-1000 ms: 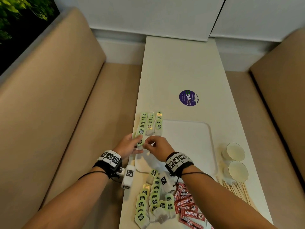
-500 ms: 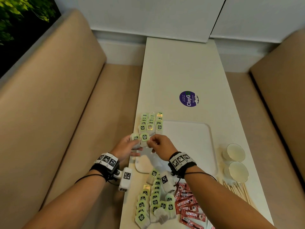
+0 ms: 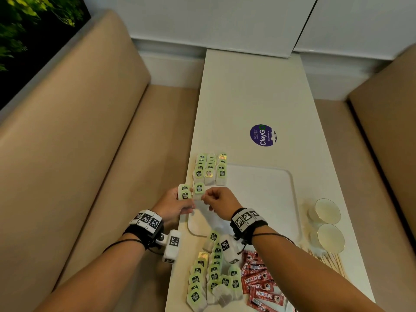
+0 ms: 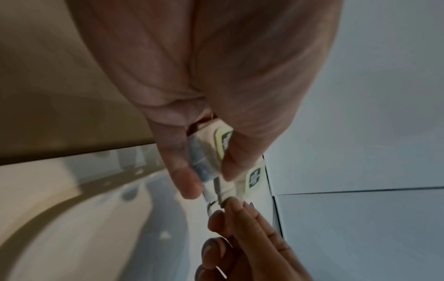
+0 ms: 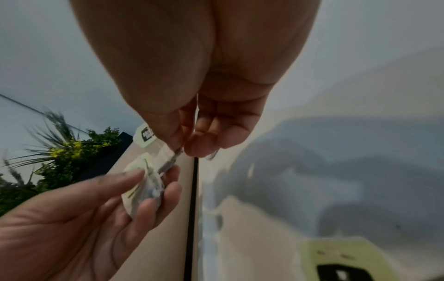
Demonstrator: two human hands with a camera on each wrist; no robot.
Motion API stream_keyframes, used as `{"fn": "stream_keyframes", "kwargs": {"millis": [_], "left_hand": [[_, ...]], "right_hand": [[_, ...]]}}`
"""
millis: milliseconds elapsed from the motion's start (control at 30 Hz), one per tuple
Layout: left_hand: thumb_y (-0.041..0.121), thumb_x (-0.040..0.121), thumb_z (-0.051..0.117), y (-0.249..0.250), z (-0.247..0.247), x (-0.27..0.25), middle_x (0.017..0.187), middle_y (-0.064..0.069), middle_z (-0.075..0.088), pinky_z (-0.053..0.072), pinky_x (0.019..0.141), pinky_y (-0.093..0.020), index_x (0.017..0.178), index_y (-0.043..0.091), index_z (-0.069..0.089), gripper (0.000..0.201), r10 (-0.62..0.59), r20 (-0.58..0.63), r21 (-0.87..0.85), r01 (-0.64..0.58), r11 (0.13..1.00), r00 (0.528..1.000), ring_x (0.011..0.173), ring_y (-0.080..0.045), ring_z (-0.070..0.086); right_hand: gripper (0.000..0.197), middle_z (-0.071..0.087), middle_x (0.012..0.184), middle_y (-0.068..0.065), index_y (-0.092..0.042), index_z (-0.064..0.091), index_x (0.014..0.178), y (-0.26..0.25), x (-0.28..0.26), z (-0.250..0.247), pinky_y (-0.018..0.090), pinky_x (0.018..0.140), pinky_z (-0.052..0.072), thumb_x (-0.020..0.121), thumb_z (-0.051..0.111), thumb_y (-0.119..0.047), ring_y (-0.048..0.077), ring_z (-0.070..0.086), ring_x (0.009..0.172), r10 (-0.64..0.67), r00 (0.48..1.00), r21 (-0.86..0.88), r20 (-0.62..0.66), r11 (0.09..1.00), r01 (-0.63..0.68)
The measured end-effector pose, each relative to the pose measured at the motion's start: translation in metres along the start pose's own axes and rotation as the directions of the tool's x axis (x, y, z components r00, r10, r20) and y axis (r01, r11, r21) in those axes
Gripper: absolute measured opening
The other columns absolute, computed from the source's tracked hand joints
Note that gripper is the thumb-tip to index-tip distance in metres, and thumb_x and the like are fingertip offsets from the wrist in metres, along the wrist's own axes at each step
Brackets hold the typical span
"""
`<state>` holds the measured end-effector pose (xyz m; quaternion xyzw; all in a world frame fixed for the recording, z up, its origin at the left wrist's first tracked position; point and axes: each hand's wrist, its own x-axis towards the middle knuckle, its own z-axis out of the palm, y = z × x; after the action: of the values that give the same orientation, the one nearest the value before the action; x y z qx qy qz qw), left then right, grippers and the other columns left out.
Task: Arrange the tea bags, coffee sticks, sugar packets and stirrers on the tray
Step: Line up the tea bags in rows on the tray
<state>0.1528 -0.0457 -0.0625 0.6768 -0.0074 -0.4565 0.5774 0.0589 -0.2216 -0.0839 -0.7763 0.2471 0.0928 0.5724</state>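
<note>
Nearest, loose tea bags and red coffee sticks are lying on the tabletop, with wooden stirrers to their right. Above the tray's near-left corner, the left hand is gripping a small stack of tea bags, while the right hand is pinching a single tea bag, now pulled apart from the stack where a second ago both hands were bunched together. Beyond, three rows of tea bags are lying along the tray's far-left edge, unchanged.

Both hands raised side by side, fingertips pinched.
</note>
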Motion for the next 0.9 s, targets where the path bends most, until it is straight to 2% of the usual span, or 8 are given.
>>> {"fn": "stream_keyframes", "kwargs": {"millis": [67,167,300,433,667,767,833,900], "left_hand": [[-0.013,0.088,0.062,-0.001,-0.002,0.000,0.111,-0.015,0.070,0.061,0.071,-0.026,0.111,0.010,0.061,0.033,-0.024,-0.018,-0.009,0.024,1.000,1.000,0.092,-0.025,0.071],[-0.012,0.086,0.066,-0.005,-0.008,-0.001,0.112,-0.010,0.072,0.059,0.068,-0.026,0.111,0.012,0.061,0.036,-0.040,-0.031,0.019,0.041,0.999,0.999,0.090,-0.022,0.071],[-0.007,0.085,0.071,-0.008,-0.014,-0.003,0.110,-0.007,0.074,0.057,0.070,-0.028,0.113,0.015,0.062,0.037,-0.049,-0.026,0.039,0.050,0.998,0.998,0.091,-0.021,0.071],[-0.016,0.087,0.061,-0.011,-0.014,-0.002,0.110,-0.012,0.071,0.059,0.070,-0.028,0.114,0.010,0.060,0.038,-0.048,-0.023,0.037,0.049,0.998,0.999,0.085,-0.021,0.068],[-0.022,0.086,0.048,-0.010,-0.013,-0.003,0.118,-0.015,0.069,0.058,0.082,-0.035,0.118,0.010,0.060,0.047,-0.049,0.039,0.059,0.046,0.997,0.998,0.089,-0.021,0.069],[-0.022,0.087,0.047,-0.007,-0.010,-0.003,0.121,-0.015,0.068,0.058,0.080,-0.032,0.125,0.012,0.058,0.052,-0.038,0.064,0.038,0.036,0.999,0.997,0.091,-0.022,0.068],[-0.022,0.088,0.049,-0.005,-0.006,-0.003,0.120,-0.014,0.069,0.058,0.077,-0.031,0.134,0.013,0.051,0.058,-0.028,0.088,0.025,0.026,0.999,0.996,0.094,-0.024,0.069],[-0.022,0.088,0.051,-0.003,-0.001,-0.002,0.119,-0.015,0.069,0.059,0.074,-0.031,0.137,0.026,0.043,0.069,-0.012,0.122,0.006,0.012,1.000,0.992,0.093,-0.024,0.071]], "right_hand": [[0.015,0.067,0.074,0.004,-0.013,0.070,0.086,0.001,0.008,0.000,0.022,0.062,0.051,0.096,0.065,-0.023,0.012,0.061,0.060,0.017,0.998,0.010,-0.061,1.000,-0.017],[0.017,0.070,0.074,0.003,-0.017,0.070,0.080,0.001,0.024,0.003,0.031,0.071,0.058,0.096,0.065,-0.022,0.013,0.063,0.063,0.056,0.987,-0.036,-0.148,0.997,-0.062],[0.025,0.075,0.075,0.007,-0.010,0.076,0.077,-0.002,0.041,0.009,0.034,0.076,0.060,0.095,0.062,-0.021,0.020,0.069,0.068,0.097,0.983,-0.123,-0.159,0.986,-0.117],[0.029,0.072,0.070,0.004,-0.012,0.073,0.068,-0.009,0.052,0.013,0.035,0.073,0.059,0.093,0.063,-0.022,0.022,0.068,0.068,0.129,0.980,-0.211,-0.152,0.964,-0.160],[0.031,0.073,0.071,0.005,-0.011,0.073,0.069,-0.010,0.053,0.011,0.037,0.077,0.060,0.092,0.061,-0.028,0.023,0.069,0.073,0.140,0.970,-0.268,-0.197,0.944,-0.191],[0.036,0.074,0.077,0.003,-0.011,0.074,0.082,-0.016,0.037,0.008,0.034,0.079,0.056,0.098,0.058,-0.039,0.019,0.069,0.076,0.082,0.975,-0.215,-0.206,0.968,-0.127],[0.049,0.072,0.073,0.002,-0.010,0.072,0.081,-0.026,0.021,0.007,0.028,0.071,0.051,0.102,0.051,-0.049,0.015,0.065,0.068,0.019,0.987,-0.144,-0.157,0.989,-0.042],[0.053,0.071,0.072,0.002,-0.007,0.073,0.084,-0.032,0.009,0.008,0.022,0.065,0.049,0.103,0.049,-0.050,0.011,0.065,0.065,-0.016,0.998,-0.047,-0.059,0.999,0.014]]}}
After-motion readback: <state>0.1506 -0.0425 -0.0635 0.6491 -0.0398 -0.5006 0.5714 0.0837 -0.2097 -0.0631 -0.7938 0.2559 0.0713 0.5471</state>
